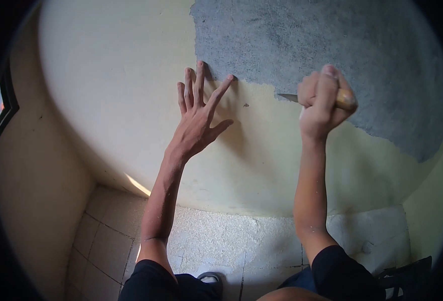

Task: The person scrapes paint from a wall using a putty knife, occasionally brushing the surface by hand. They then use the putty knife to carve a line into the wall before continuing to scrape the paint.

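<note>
Head view, scraper (287,97) inside right grip (324,103)

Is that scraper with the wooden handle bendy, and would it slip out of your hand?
The scraper blade looks thin and metal, so it probably flexes slightly when pushed on the wall. Its rounded wooden handle fills the right hand, so it likely grips firmly and feels light.

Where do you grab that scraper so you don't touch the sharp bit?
Grab the scraper by its wooden handle, coming from the right. The handle is thick and rounded, and the right hand fits a whole fist around it. The thin blade pokes out left, against the wall, so stay off that end.
</note>
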Available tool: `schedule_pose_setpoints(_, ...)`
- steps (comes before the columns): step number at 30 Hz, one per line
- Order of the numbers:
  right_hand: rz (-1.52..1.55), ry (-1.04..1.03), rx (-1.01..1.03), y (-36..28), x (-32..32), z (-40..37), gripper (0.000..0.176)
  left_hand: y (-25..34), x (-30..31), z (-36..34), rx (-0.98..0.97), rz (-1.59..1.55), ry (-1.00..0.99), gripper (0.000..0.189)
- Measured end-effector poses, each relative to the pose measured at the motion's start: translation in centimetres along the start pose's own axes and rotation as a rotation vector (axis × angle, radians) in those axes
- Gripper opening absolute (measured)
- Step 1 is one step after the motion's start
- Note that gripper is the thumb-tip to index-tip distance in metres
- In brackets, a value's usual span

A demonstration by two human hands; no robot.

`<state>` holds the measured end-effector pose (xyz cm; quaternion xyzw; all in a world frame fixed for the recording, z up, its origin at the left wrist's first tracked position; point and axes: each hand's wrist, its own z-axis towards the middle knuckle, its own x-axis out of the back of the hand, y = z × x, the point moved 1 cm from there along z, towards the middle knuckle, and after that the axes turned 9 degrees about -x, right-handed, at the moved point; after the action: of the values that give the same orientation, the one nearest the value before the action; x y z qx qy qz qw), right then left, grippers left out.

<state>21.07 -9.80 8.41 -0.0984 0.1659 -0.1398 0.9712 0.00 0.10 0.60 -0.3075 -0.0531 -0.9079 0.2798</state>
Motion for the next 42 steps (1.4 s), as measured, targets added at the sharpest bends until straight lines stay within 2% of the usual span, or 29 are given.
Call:
schedule_pose_setpoints(3, 0.107, 0.005, 0.007, -1.7, 0.7, 1.1, 0.048, -0.5, -0.3, -0.2, 0.009, 0.023, -0.016, 0.104)
schedule_pose_setpoints(4, 0.008, 0.015, 0.043, -0.3, 0.5, 1.0, 0.047, -0.5, -0.4, -0.1, 0.001, 0.027, -0.013, 0.104)
schedule_pose_setpoints(6, -0.095, -0.033, -0.067, 4.8, 0.1, -0.5, 0.047, -0.1, -0.4, 0.0, 0.001, 0.025, 0.002, 0.103)
schedule_pose_setpoints(9, -0.107, -0.096, -0.156, 6.6, 0.2, -2.2, 0.046, -0.2, -0.3, 0.0, -0.004, 0.024, 0.004, 0.103)
schedule_pose_setpoints(12, -0.065, -0.048, 0.035, 1.1, 0.1, -0.6, 0.046, -0.6, -0.5, -0.1, -0.004, 0.018, 0.0, 0.103)
schedule_pose_setpoints(14, 0.046, -0.016, -0.037, -0.9, 0.9, 0.5, 0.046, -0.8, -0.6, -0.2, -0.002, 0.022, -0.01, 0.103)
schedule_pose_setpoints(15, -0.012, -0.017, -0.047, -0.5, 1.0, 0.7, 0.047, -0.7, -0.7, -0.2, 0.004, 0.028, 0.001, 0.103)
schedule_pose_setpoints(16, -0.12, 0.006, 0.041, 1.3, 0.4, 0.6, 0.047, -0.6, -0.8, -0.1, 0.004, 0.033, 0.012, 0.103)
schedule_pose_setpoints(18, -0.126, -0.038, -0.122, 4.7, -0.1, -0.7, 0.047, -0.3, -1.0, -0.2, 0.002, 0.026, 0.022, 0.104)
schedule_pose_setpoints(19, -0.088, -0.035, -0.159, 4.7, 0.2, -1.2, 0.046, -0.3, -1.1, -0.3, 0.001, 0.022, 0.018, 0.104)
schedule_pose_setpoints(22, -0.097, -0.059, -0.028, 2.2, 0.7, -0.8, 0.046, -0.8, -0.7, 0.0, -0.007, 0.017, 0.009, 0.105)
schedule_pose_setpoints(23, -0.037, -0.057, -0.046, 1.0, 0.9, -0.5, 0.046, -0.9, -0.7, -0.1, -0.005, 0.018, 0.003, 0.105)
schedule_pose_setpoints(26, -0.182, -0.023, 0.039, 2.7, 0.4, -0.1, 0.046, -0.5, -0.9, -0.2, 0.009, 0.036, 0.012, 0.105)
schedule_pose_setpoints(29, -0.163, -0.022, 0.029, 2.8, 1.1, -0.3, 0.046, -0.2, -1.0, -0.2, 0.004, 0.032, 0.019, 0.106)
schedule_pose_setpoints(34, 0.04, -0.013, 0.043, -1.9, 1.2, 0.3, 0.045, -0.7, -1.1, -0.2, -0.006, 0.033, 0.002, 0.105)
schedule_pose_setpoints(38, -0.092, 0.011, 0.051, 0.9, 0.4, 0.0, 0.046, -0.5, -1.3, -0.2, -0.006, 0.04, 0.019, 0.105)
schedule_pose_setpoints(42, 0.014, 0.04, 0.086, -0.1, 0.7, 0.4, 0.046, -0.7, -0.9, -0.2, -0.01, 0.009, 0.005, 0.104)
